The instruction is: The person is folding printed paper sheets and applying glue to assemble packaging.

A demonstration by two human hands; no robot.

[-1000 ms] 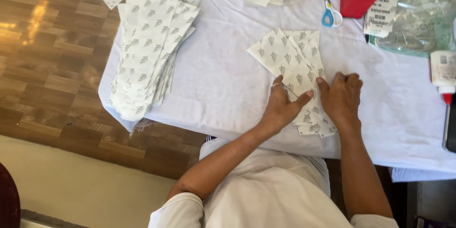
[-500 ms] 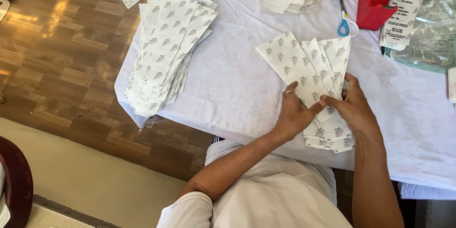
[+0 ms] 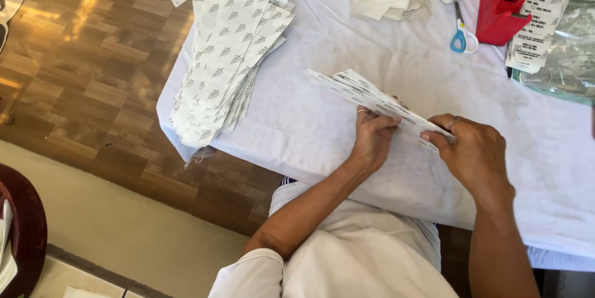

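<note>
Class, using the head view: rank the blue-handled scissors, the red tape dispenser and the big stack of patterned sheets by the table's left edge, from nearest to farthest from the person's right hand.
1. Blue-handled scissors: straight up the table from the right hand.
2. Red tape dispenser: just beyond the scissors, towards the far edge.
3. Stack of patterned sheets: far across, at the left edge.

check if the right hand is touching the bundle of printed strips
Touching. The head view shows the right hand pinching the near end of the bundle of printed strips, with the left hand gripping its middle.
</note>
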